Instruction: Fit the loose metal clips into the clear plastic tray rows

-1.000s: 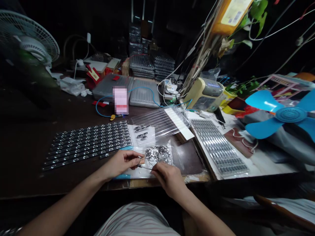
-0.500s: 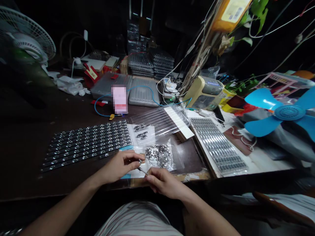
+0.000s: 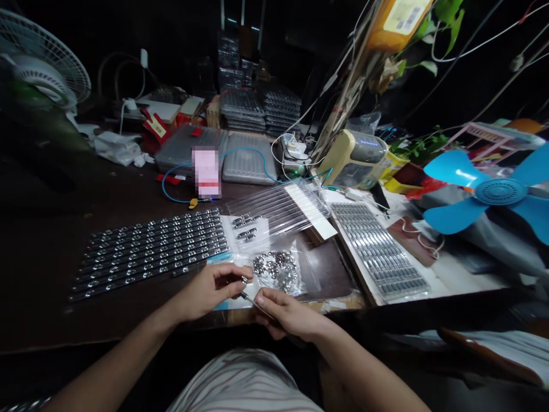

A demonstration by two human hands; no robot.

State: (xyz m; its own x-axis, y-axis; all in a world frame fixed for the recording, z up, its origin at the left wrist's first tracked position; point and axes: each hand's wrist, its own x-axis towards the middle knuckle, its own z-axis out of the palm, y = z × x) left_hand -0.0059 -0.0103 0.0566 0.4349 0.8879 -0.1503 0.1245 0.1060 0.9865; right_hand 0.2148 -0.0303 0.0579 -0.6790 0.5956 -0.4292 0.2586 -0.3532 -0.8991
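My left hand (image 3: 214, 290) pinches a small shiny metal piece (image 3: 244, 280) between thumb and fingertips, close to the table's front edge. Closed around a slim metal tool (image 3: 247, 297), my right hand (image 3: 283, 312) points its tip at that piece; the exact kind of tool is too small to tell. Just beyond my fingers, a clear plastic bag (image 3: 295, 280) holds many small silvery parts. Several finished-looking dark metal pieces (image 3: 247, 233) lie on a white sheet (image 3: 261, 243) behind it. To the left, long rows of dark and silver metal pieces (image 3: 150, 249) lie side by side.
A ribbed clear plastic tray (image 3: 274, 212) lies beyond the bag. At right is a filled tray (image 3: 380, 252) of metal pieces, with a blue-bladed fan (image 3: 500, 191) beside it. A blurred pink device (image 3: 206, 171), blue cable (image 3: 165, 183) and stacked trays (image 3: 242, 109) are at the back.
My right hand has shifted slightly, its fingers closer to the tool's tip and to my left hand. My left hand stays put. The view has shifted a little.
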